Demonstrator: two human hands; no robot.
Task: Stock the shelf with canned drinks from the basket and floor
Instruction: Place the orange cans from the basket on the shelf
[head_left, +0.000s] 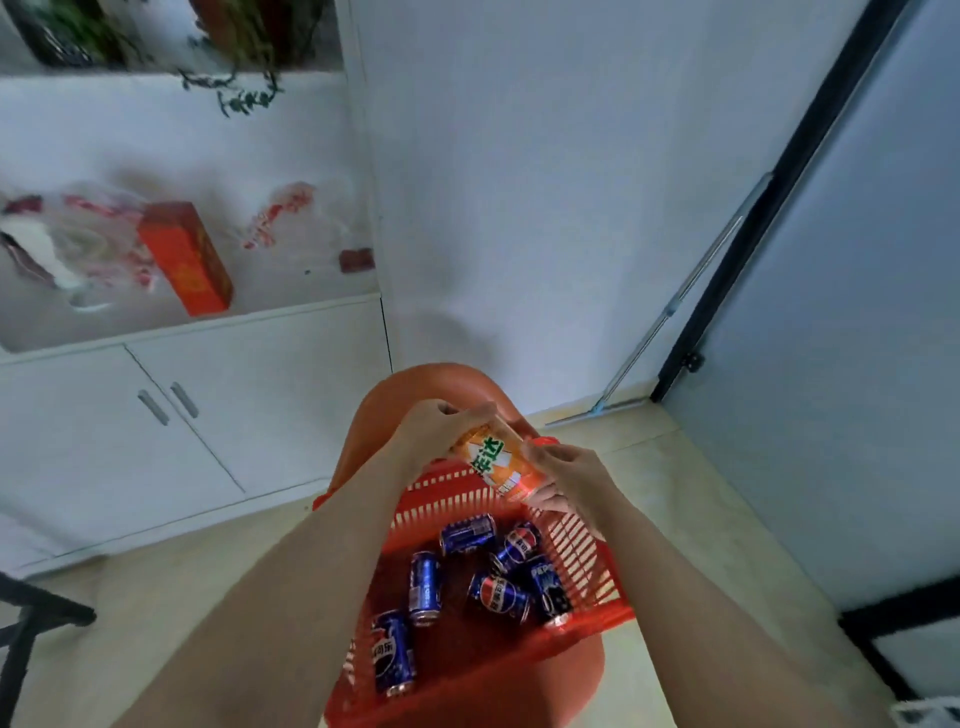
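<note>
Orange can clasped by left grip and right grip.

Both bare forearms stretch forward from the bottom of the view and converge near the centre, the left from the lower left, the right from the lower right. The left hand is farther out, its fingers curled over the upper end of a tilted orange can. The right hand, nearer and slightly lower, grips the can's lower end.
</note>
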